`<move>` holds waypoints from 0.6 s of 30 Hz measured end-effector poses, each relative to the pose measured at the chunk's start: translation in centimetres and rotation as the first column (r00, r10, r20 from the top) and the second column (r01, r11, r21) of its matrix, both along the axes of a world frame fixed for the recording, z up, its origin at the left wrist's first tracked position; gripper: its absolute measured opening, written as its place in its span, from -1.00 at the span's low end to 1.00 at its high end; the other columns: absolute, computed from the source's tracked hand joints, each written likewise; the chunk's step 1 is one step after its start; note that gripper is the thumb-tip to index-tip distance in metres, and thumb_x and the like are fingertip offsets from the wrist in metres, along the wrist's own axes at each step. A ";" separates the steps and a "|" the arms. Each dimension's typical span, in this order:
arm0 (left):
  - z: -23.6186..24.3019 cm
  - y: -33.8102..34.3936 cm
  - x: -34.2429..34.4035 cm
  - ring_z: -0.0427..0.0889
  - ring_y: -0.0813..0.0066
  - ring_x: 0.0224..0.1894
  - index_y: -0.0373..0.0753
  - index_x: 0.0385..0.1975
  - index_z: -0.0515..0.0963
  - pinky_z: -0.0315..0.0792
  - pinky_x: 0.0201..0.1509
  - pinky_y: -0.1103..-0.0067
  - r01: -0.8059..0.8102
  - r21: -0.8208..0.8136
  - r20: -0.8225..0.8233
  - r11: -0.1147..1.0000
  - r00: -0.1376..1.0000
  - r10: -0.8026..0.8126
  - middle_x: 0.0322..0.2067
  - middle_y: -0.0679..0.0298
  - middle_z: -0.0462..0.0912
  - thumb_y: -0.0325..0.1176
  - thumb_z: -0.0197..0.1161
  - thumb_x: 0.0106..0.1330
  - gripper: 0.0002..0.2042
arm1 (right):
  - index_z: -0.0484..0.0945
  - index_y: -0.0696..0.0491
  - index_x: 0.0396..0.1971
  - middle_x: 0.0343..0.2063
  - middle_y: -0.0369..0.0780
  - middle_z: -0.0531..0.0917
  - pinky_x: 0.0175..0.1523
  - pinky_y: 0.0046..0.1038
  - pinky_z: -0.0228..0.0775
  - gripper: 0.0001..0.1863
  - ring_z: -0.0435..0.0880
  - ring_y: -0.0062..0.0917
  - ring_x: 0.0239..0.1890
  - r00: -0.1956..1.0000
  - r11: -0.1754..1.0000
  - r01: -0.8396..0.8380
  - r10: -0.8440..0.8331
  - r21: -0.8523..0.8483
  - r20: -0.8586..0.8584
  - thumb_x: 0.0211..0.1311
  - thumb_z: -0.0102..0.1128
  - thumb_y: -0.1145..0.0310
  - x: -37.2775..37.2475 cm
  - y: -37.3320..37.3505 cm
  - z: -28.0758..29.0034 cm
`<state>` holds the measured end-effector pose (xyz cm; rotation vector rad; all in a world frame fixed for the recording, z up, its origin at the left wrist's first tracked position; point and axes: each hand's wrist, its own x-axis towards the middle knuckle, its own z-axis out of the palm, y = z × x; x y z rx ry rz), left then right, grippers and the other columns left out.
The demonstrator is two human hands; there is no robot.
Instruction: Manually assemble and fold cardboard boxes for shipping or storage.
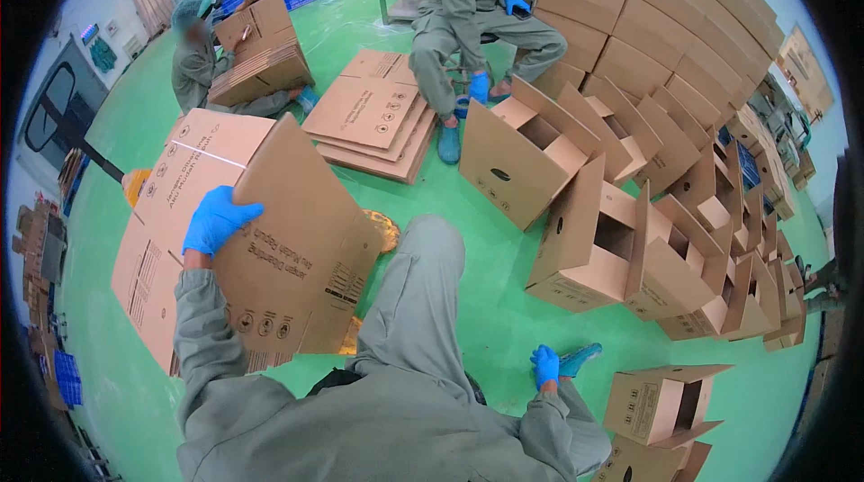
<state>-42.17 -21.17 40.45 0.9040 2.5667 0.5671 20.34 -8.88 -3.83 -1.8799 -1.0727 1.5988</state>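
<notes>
My left hand (216, 219), in a blue glove, grips the upper edge of a flat-folded cardboard box (297, 239), its thumb over the near face. That box tilts up from a stack of flat-folded cardboard boxes (148, 275) on my left. White strapping crosses the stack's top. My right hand (545, 367), also gloved in blue, rests low beside my blue shoe (579, 360). Its fingers look curled together, and nothing shows in them. Two opened cardboard boxes (657, 405) stand to the right of that hand.
Rows of opened cardboard boxes (576, 234) fill the right side, before a tall wall of boxes (652, 27). Ahead lies a pile of flat boxes (373, 108). Two seated co-workers (472, 9) (193, 63) are beyond. A yellow pallet jack (135, 183) stands at left.
</notes>
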 end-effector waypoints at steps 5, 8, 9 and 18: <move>7.4 0.2 7.1 0.60 0.16 -0.36 -0.39 -0.32 0.55 0.44 -0.23 0.39 0.284 0.080 -0.301 0.955 0.920 -0.249 -0.41 -0.03 0.59 -0.27 0.25 0.03 -0.69 | 0.41 0.00 0.04 -0.15 -0.26 0.57 -0.16 -0.45 0.32 -0.58 0.54 -0.52 -0.16 0.985 0.998 -0.046 0.054 0.051 -0.163 0.24 -0.05 0.13 -4.8 3.3 9.4; 13.0 -1.1 11.2 0.52 0.17 -0.18 -0.34 -0.18 0.52 0.36 -0.05 0.36 0.288 0.239 -0.164 0.927 0.953 -0.254 -0.26 0.09 0.58 -0.46 0.26 -0.02 -0.67 | 0.39 0.01 0.07 -0.11 -0.25 0.56 -0.11 -0.46 0.32 -0.56 0.53 -0.52 -0.12 0.967 0.983 -0.112 0.141 0.146 -0.210 0.26 -0.05 0.11 -6.3 4.8 16.9; 13.2 -0.5 12.5 0.52 0.17 -0.18 -0.34 -0.18 0.52 0.36 -0.05 0.36 0.268 0.177 -0.186 0.947 0.954 -0.235 -0.26 0.09 0.58 -0.46 0.26 -0.02 -0.67 | 0.38 0.03 0.08 -0.09 -0.24 0.55 -0.07 -0.47 0.32 -0.54 0.53 -0.52 -0.09 0.947 0.970 -0.153 0.198 0.187 -0.251 0.27 -0.04 0.10 -7.0 5.6 19.4; 7.0 5.3 20.8 0.54 0.44 -0.12 -0.04 -0.09 0.52 0.42 -0.14 0.50 0.962 -0.193 -0.854 0.191 -0.069 -0.515 -0.15 0.36 0.57 -0.45 0.17 -0.02 -0.60 | 0.13 0.16 0.22 0.06 -0.09 0.42 0.06 -0.36 0.38 -0.27 0.51 -0.36 -0.01 0.221 0.960 0.140 0.209 0.243 -0.953 0.23 -0.06 -0.08 -11.9 5.7 39.0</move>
